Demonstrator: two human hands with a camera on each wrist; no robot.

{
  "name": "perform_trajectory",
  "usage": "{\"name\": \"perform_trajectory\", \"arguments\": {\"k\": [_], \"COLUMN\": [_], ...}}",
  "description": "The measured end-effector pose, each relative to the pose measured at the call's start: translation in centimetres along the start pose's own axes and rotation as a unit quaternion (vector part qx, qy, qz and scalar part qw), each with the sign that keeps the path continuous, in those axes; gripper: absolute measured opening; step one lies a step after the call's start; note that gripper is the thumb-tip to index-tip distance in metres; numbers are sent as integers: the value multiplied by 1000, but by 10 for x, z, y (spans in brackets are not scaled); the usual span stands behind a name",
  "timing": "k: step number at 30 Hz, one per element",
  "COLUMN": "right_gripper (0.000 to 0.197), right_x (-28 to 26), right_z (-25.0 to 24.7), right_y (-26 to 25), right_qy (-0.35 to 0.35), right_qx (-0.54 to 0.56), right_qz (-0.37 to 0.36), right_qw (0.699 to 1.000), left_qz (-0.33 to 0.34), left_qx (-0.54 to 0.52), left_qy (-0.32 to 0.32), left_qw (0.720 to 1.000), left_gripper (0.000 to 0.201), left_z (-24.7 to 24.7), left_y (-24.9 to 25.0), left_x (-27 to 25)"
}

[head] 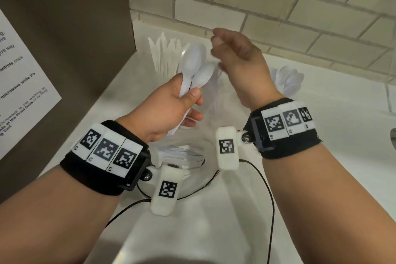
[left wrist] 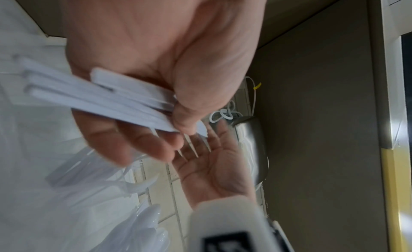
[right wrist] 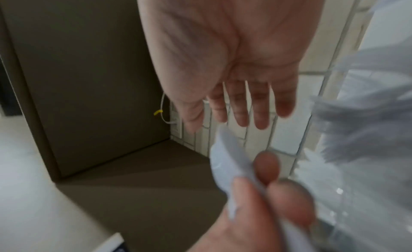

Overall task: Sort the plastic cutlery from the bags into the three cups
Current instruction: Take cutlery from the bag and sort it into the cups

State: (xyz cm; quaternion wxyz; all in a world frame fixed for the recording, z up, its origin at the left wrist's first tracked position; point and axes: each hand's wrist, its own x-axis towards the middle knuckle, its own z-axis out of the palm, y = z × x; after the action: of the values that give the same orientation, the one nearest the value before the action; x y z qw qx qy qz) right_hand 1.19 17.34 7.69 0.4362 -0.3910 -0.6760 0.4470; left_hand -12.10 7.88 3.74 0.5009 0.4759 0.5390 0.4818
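My left hand (head: pixel 188 100) grips a bundle of white plastic spoons (head: pixel 192 64) by their handles (left wrist: pixel 111 97), bowls pointing up and away. Just right of the spoon bowls my right hand (head: pixel 216 38) is raised; it holds nothing and its fingers (right wrist: pixel 238 106) are straight. A clear cup of knives (head: pixel 165 53) stands at the back by the wall. Another cup with spoons (head: pixel 289 81) stands to the right. A clear bag with white cutlery (head: pixel 182 154) lies on the counter under my left wrist. The hands hide what stands between the two cups.
A brown panel (head: pixel 64 38) with a white printed notice (head: pixel 21 83) rises along the left. A pale tiled wall (head: pixel 278 6) closes the back. Black cables (head: pixel 267 188) run over the white counter (head: pixel 214 231) near me.
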Motion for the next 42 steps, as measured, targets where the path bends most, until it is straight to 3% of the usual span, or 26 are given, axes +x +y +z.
{"name": "perform_trajectory", "arguments": {"k": [2, 4, 8, 12, 15, 16, 19, 20, 22, 24, 26, 28, 33, 39, 42], "right_gripper": [41, 54, 56, 38, 35, 36, 36, 37, 36, 39, 46, 52, 52, 36, 38], "right_x": [-14, -23, -33, -42, -47, -48, -45, -40, -26, -11, 2, 9, 11, 5, 5], "right_z": [2, 3, 4, 5, 4, 4, -10, -20, -47, -72, -88, -97, -100, -98, -95], "right_y": [-6, -6, 2, 1, 0, 0, -6, -9, -17, -21, -16, -6, 41, 78, 86], "right_qy": [-108, -147, -104, -94, -73, -66, -22, 14, 108, 202, 260, 275, 268, 147, 110], "right_qx": [59, 93, 93, 73, 86, 85, 86, 79, 21, -77, -166, -222, -278, -397, -420], "right_qz": [14, 31, 24, 4, 14, 14, -4, -19, -72, -122, -141, -159, -148, 38, 68], "right_qw": [992, 984, 990, 993, 993, 994, 996, 997, 991, 969, 941, 922, 910, 905, 898], "left_qz": [13, 13, -18, -64, -59, -59, -63, -54, 0, 39, 5, -43, -18, -30, -30], "left_qx": [25, 52, 113, 83, 39, 31, 117, 161, 272, 425, 524, 557, 551, 538, 540], "left_qy": [-19, -53, -82, -86, -85, -84, -48, -29, -17, -76, -179, -228, -176, -189, -187], "left_qw": [999, 997, 990, 991, 994, 994, 990, 985, 962, 901, 833, 798, 815, 821, 820], "left_gripper": [17, 14, 17, 26, 22, 27, 102, 109, 76, 33, 18, 17, 32, 29, 28], "left_z": [2, 4, 13, 19, 25, 26, 20, 15, 2, -12, -19, -20, -17, -19, -19], "left_y": [2, 4, 4, -3, -6, -7, -7, -6, -3, -2, -5, -9, -19, -25, -27], "left_x": [-1, -3, -6, -5, -5, -5, -7, -8, -11, -12, -11, -10, -3, -4, -3]}}
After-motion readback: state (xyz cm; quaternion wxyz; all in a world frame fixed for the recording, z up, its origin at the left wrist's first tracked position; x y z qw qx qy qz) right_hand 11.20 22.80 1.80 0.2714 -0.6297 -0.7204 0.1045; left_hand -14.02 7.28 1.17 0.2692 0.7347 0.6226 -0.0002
